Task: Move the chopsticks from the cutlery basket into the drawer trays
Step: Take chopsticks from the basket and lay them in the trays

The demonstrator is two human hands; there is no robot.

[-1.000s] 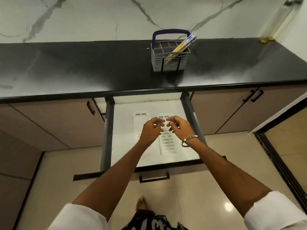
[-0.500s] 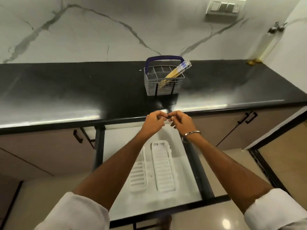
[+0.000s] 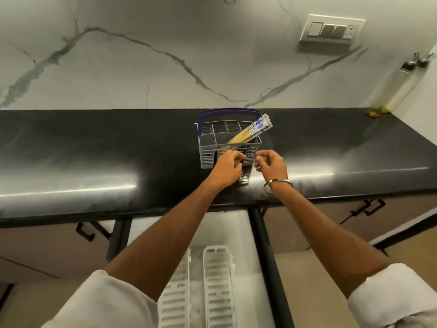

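A grey cutlery basket [image 3: 208, 155] with a blue handle stands on the black countertop. A bundle of yellow chopsticks [image 3: 248, 133] with blue-and-white tops leans in it toward the right. My left hand [image 3: 228, 168] and my right hand [image 3: 272, 165] hover just in front of the basket's near wall, fingers curled, holding nothing. Below, the drawer [image 3: 236, 230] is pulled out, with two white slotted trays [image 3: 218, 285] lying side by side in it; my left forearm covers part of the left one.
The black countertop [image 3: 94, 157] runs the full width under a marble wall with a switch plate [image 3: 331, 29]. A tall glass bottle [image 3: 392, 88] stands at the far right corner. Closed cabinet doors with black handles flank the drawer.
Both hands have risen from over the drawer to the front of the basket and have drawn slightly apart. The view has tilted upward toward the wall.
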